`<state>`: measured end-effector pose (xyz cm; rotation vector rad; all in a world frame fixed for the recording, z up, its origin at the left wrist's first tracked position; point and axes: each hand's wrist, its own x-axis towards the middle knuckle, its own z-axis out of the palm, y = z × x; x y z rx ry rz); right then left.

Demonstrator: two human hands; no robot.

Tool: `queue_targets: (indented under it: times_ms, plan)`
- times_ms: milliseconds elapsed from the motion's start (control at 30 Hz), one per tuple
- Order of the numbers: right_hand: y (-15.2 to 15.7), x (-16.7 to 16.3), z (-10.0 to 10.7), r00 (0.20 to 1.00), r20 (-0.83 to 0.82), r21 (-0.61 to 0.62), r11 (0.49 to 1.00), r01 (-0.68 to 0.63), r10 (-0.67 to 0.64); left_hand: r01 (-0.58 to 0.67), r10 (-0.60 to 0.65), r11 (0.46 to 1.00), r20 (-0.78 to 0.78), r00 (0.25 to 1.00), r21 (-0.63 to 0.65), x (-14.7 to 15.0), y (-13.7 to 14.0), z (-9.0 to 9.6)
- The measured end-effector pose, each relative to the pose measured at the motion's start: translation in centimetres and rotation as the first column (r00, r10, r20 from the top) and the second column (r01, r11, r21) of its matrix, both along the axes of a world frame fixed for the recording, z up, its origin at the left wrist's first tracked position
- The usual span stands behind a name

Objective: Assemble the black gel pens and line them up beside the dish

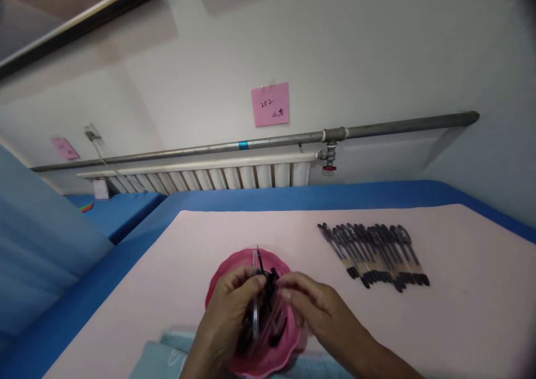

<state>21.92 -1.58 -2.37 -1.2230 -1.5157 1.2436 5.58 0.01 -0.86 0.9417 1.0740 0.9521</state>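
Pinching pen parts (260, 260), left hand (230, 303) faces right hand (316, 305).

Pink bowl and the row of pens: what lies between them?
The head view shows pale pink sheet between the pink bowl and the row of pens, with the person's right hand over the bowl's right rim.
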Motion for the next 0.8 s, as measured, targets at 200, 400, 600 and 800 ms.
queue_targets:
  times_ms: [200,400,600,800]
  plan:
    - [-0.6,-1.4,-0.9,0.948,-0.317,-0.206,0.975,-0.088,0.019,-0.007,0.026,0.997,0.264,0.964,-0.071,1.5,-0.2,-0.8]
    - [0.0,-1.1,-2.3,0.939,-0.345,-0.178,0.982,-0.066,0.001,-0.089,0.109,0.992,0.238,0.965,-0.094,0.9,0.6,-0.7]
    - [0.4,0.0,-0.2,0.907,-0.388,-0.249,0.966,0.066,-0.162,0.113,-0.113,0.994,0.115,0.987,0.004,0.2,0.3,-0.7]
    - [0.8,1.4,2.4,0.739,-0.614,-0.172,0.961,0.217,-0.277,0.369,-0.367,0.929,-0.095,0.925,-0.001,1.0,-0.9,-0.8]
